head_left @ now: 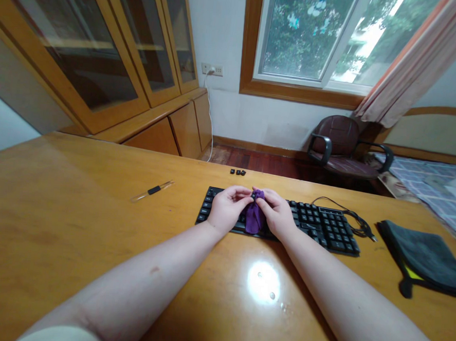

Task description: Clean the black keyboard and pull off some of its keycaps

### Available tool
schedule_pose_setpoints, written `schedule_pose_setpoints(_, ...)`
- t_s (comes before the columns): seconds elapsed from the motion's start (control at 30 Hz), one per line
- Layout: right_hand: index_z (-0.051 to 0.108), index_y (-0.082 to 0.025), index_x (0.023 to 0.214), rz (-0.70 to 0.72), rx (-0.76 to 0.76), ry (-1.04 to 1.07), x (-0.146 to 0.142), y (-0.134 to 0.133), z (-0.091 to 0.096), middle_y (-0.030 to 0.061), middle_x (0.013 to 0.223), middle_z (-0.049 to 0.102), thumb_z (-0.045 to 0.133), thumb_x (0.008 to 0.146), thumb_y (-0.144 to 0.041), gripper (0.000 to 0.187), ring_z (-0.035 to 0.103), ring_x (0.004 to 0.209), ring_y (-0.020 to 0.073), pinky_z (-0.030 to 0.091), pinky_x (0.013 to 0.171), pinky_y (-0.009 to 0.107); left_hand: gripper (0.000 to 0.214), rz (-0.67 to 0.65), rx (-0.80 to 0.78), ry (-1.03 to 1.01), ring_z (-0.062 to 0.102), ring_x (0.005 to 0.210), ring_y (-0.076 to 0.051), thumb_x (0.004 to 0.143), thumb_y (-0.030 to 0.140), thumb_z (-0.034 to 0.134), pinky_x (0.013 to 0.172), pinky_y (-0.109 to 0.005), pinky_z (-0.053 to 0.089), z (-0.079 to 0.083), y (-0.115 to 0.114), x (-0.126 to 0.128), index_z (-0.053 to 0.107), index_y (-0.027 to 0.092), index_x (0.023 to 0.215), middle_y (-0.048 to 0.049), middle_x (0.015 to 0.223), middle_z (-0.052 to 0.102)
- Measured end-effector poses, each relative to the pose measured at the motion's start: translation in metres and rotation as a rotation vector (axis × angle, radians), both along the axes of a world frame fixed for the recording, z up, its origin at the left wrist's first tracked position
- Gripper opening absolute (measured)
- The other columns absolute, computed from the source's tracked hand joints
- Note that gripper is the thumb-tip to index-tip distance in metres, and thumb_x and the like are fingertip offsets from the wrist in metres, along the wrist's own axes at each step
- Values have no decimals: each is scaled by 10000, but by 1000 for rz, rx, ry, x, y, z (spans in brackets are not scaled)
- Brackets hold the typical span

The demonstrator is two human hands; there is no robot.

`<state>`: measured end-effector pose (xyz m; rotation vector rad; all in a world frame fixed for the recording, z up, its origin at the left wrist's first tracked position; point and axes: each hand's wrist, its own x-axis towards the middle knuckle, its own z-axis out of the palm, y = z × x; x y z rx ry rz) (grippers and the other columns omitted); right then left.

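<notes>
Left of centre: wire loop tool with black sleeve (154, 189), flat on glossy honey-coloured wooden desk (74, 223). Mid-frame: your left hand (226, 209) pinches a small black piece (253, 197); crumpled purple cloth (254, 219), clamped in your right hand (278, 215), drapes over the black plastic keyboard (327, 230). Far right: folded dark-grey plush cloth (426, 254).

Desk (74, 223), bearing a keyboard (336, 231) at centre; three keycaps (238, 172) in a row by the far edge; a wire tool (154, 189) at left; a cable (358, 226) at the keyboard's right end; a dark cloth (426, 254) at right
</notes>
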<state>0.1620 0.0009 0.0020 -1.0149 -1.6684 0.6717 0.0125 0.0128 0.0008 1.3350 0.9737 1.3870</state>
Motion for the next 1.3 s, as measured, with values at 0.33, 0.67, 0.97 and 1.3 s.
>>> schedule_pose_setpoints(0.33,709,-230,817,-86,-52,59,1,0,0,34,832,689,573,802,-332,171,623,811,192,480,796,339,154,-3,6,43,646,726,-148,651,220,694,757,-309,532,-1,-3,2,649,155,783,-34,775,691)
schedule_pose_setpoints(0.67,694,-222,873,-57,-74,160,-3,-1,-4,45,906,685,551,817,-352,201,613,888,203,468,853,363,270,-11,146,135,633,884,-175,678,229,698,877,-342,495,-5,-1,-1,643,161,933,-73,940,674)
schedule_pose_setpoints(0.97,695,-241,933,-34,-44,80,-2,2,-5,40,948,678,547,821,-358,219,601,928,201,447,896,370,349,-86,99,48,612,1014,-184,765,220,593,956,-363,457,-5,0,0,605,187,1112,-80,1115,646)
schedule_pose_setpoints(1.3,705,-247,916,-45,-30,43,-3,0,-4,39,931,679,559,817,-337,198,607,911,191,455,883,351,275,1,209,134,630,896,-180,674,230,706,882,-351,493,-5,0,-2,650,170,936,-69,945,665)
